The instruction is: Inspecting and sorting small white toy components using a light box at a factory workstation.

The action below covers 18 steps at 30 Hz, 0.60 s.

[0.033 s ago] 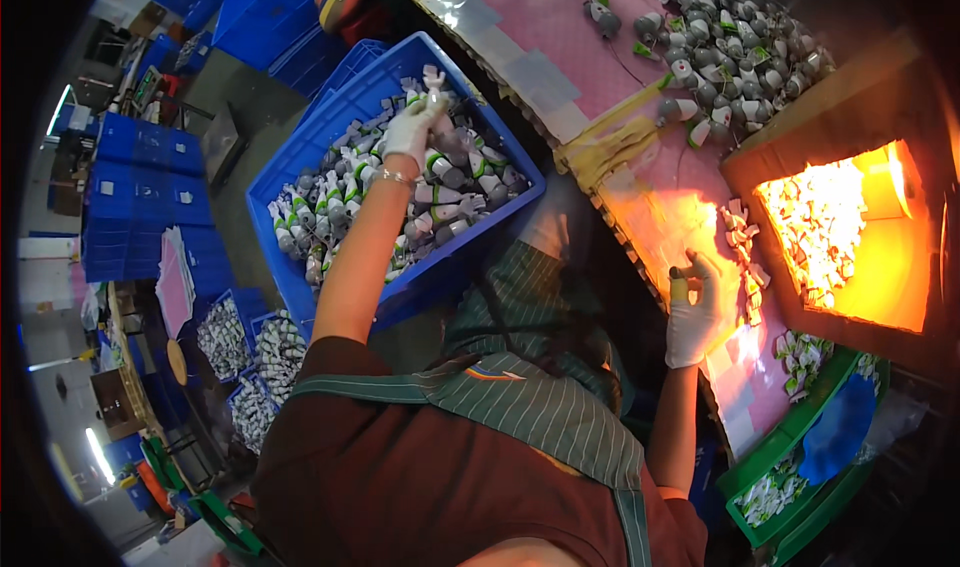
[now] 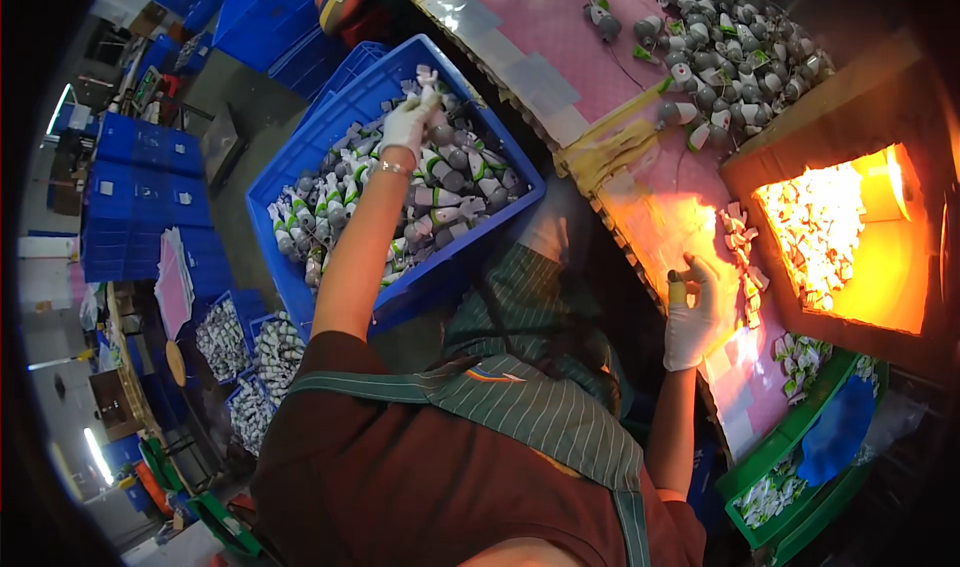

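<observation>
My left hand point(image 2: 404, 129), in a white glove, is over the blue crate point(image 2: 262, 202). Its fingers are closed on a small white-and-grey toy figure point(image 2: 428, 75), which sticks up past the fingertips. Beneath it the crate is heaped with similar toy figures point(image 2: 335, 202), white and grey with green bands. My right hand point(image 2: 690, 322), also gloved, is at the near edge of the pink-topped table. Its fingers are curled, with a yellow wrap at one of them; whatever they pinch, if anything, is hidden. Beside it lies a line of small white pieces point(image 2: 752, 292).
Right of my right hand stands a brightly lit cardboard box point(image 2: 895, 257) holding many white parts. A pile of grey-and-white figures point(image 2: 735, 62) covers the table's far right. A green bin point(image 2: 745, 482) stands lower right. Blue crates point(image 2: 150, 172) are stacked at left.
My left hand and the figure in it have shifted very slightly over the crate. My right hand stays in nearly the same place.
</observation>
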Available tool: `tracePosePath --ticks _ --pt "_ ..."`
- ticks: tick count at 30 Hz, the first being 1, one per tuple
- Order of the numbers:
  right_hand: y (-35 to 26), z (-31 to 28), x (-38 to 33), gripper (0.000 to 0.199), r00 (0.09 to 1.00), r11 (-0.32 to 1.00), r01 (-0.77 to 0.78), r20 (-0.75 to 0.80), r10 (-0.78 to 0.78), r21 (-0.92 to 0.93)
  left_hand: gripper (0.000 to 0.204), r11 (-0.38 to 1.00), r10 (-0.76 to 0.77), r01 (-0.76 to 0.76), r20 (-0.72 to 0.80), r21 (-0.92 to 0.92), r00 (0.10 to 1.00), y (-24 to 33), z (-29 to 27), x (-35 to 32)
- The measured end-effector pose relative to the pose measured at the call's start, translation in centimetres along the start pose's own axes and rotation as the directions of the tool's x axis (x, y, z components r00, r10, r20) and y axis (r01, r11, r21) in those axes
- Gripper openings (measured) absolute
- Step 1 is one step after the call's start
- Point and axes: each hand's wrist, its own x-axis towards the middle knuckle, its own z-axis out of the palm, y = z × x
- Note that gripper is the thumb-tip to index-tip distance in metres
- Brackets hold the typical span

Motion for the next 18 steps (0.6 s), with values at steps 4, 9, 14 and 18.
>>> tracePosePath --ticks 4,9,14,18 --pt "0.5 1.0 -0.3 0.023 0.994 0.994 -0.098 0.043 0.096 0.057 0.045 0.932 0.075 -0.008 -0.171 0.363 0.982 -4.0 -3.5 9.3" --pt "1.7 1.1 -0.4 0.022 0.987 0.985 -0.151 0.067 0.146 0.083 0.041 0.605 0.436 -0.232 -0.074 0.761 0.897 -2.4 -0.3 9.0" --pt "1.7 1.1 0.1 0.022 0.978 0.981 -0.179 0.118 0.17 0.069 0.033 0.554 0.669 -0.544 0.051 0.63 0.742 6.8 9.4 2.4" --pt "1.0 2.0 0.5 0.02 0.982 0.978 -0.162 0.113 0.148 0.127 0.031 0.293 0.848 -0.788 0.234 0.541 0.475 10.0 19.8 3.1"
